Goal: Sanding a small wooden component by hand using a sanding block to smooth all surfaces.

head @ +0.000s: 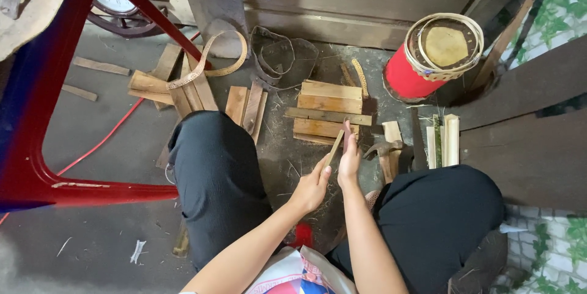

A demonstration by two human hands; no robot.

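Observation:
I sit with my knees apart over a dusty floor. My left hand (313, 185) grips the lower end of a thin bamboo strip (334, 146) that points up and away from me. My right hand (349, 158) is held against the strip's right side with its fingers straight; whether it holds a small tool I cannot tell. Just beyond both hands lies a small wooden pallet of slats (326, 112). A hammer (384, 150) rests on the floor right of my right hand.
A red cylinder with woven bamboo rings (435, 55) stands at the back right. Bundled bamboo strips (443, 140) lie by my right knee. Loose wood pieces (177, 86) and curved strips (223, 55) lie at the left. A red frame (92, 193) and a red cable (107, 135) are at left.

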